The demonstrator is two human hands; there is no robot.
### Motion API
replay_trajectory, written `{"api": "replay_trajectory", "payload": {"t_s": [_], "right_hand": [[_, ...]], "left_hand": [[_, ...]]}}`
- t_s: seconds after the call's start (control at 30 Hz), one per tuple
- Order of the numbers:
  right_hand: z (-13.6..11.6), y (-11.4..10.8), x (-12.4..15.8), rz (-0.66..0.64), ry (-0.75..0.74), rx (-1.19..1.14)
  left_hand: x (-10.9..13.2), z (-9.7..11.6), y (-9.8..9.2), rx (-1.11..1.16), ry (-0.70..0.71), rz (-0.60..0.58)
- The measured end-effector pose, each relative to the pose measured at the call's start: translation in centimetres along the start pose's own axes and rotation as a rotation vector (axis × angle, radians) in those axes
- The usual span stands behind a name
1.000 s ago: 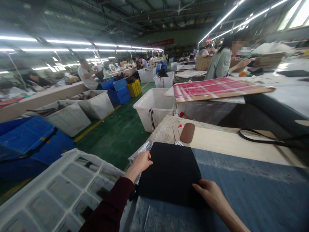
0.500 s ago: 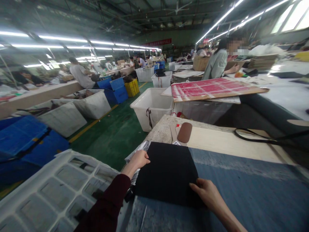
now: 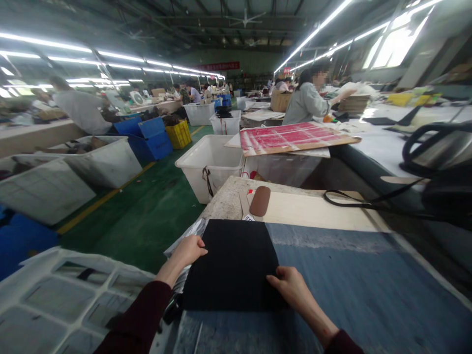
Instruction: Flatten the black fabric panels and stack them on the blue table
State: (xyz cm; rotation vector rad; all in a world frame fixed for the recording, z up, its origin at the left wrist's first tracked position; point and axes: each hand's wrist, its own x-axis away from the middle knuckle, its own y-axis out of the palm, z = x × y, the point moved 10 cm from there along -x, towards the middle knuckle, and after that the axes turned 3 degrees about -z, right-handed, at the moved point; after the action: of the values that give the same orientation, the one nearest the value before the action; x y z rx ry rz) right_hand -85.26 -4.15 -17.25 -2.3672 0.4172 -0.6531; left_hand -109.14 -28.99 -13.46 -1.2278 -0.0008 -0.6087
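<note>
A flat black panel lies at the near left end of the worktable, on a blue-grey sheet. My left hand pinches the panel's left edge near its upper part. On the opposite side, my right hand grips the right edge between thumb and fingers. Beyond the panel, a brown rounded piece rests on the edge of a pale board.
A white plastic bin stands past the table's far end. A red-and-white board lies behind the table. At the lower left is a pale compartmented tray. A black strap loops at the right. A person works further back.
The view has turned to the right, so the surroundings appear further left. Both hands keep hold of the black panel, which lies in nearly the same place on the table.
</note>
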Motion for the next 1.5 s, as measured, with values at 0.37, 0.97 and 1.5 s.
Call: {"api": "replay_trajectory", "payload": {"t_s": [0.37, 0.97, 1.5], "right_hand": [[-0.1, -0.1, 0.1, -0.005, 0.017, -0.013], [0.0, -0.3, 0.4, 0.002, 0.042, -0.053], [0.2, -3.3, 3.5, 0.045, 0.015, -0.167]], "left_hand": [[0.1, 0.1, 0.1, -0.005, 0.013, -0.007], [11.0, 11.0, 3.8, -0.091, 0.462, 0.151], [11.9, 10.6, 5.0, -0.137, 0.497, 0.22]]}}
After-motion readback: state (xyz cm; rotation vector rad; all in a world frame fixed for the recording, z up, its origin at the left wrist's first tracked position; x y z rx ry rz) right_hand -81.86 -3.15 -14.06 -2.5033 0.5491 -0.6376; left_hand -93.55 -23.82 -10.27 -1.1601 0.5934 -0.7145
